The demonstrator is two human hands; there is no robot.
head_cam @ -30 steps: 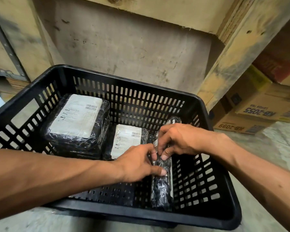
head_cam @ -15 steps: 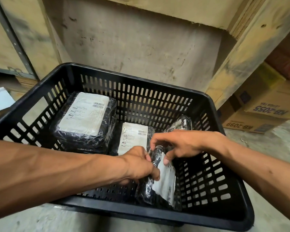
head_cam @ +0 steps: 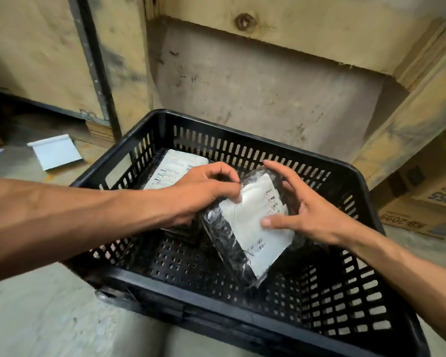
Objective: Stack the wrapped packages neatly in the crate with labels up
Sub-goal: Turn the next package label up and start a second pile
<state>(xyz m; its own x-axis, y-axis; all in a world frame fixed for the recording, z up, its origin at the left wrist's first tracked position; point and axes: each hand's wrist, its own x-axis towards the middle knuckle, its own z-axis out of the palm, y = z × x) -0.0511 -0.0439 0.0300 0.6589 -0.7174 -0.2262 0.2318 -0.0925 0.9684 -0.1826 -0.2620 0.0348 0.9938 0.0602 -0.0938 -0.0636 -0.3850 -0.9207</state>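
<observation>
A black slotted plastic crate (head_cam: 242,328) stands on the floor below me. Inside it, a black wrapped package (head_cam: 247,228) with a white label facing up is tilted, its near end low. My left hand (head_cam: 204,194) pinches the package's upper left edge with curled fingers. My right hand (head_cam: 301,210) has its thumb pressed on the label and its spread fingers round the far right side. Another wrapped package (head_cam: 173,168), label up, lies at the back left of the crate, partly hidden by my left hand.
A wooden wall and post (head_cam: 268,73) rise just behind the crate. Cardboard boxes (head_cam: 422,202) sit on the floor to the right. A white folded sheet (head_cam: 54,153) lies on the floor at the left. A metal upright (head_cam: 95,60) stands at the back left.
The package that stood on edge by the right wall has been turned so its label faces up, and both hands have lifted it toward the crate's middle. The camera has shifted left.
</observation>
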